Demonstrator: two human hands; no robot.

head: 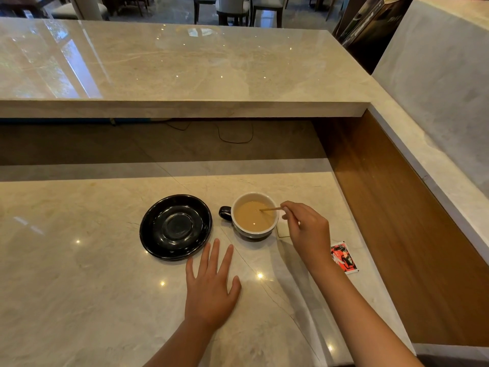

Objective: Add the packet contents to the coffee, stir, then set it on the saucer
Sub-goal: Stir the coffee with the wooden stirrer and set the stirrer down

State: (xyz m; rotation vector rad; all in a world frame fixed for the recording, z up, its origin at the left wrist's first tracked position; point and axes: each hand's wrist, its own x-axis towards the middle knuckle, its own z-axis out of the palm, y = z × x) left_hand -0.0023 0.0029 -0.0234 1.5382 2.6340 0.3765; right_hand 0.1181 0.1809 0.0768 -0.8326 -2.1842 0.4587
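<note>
A cup (254, 233) with a white inside and a dark outside stands on the marble counter, its handle pointing left, filled with light brown coffee (251, 217). My right hand (307, 230) pinches a thin wooden stirrer (270, 209) whose tip dips into the coffee. A black glossy saucer (176, 227) lies bare just left of the cup. My left hand (211, 284) rests flat on the counter, fingers spread, in front of the saucer and cup. A red and white packet (343, 258) lies on the counter to the right, behind my right wrist.
The low marble counter (79, 260) ends at a wooden side wall (397, 221) on the right. A raised marble ledge (185, 75) runs across the back, with a dark cable (235, 140) beneath it. Chairs stand in the far background.
</note>
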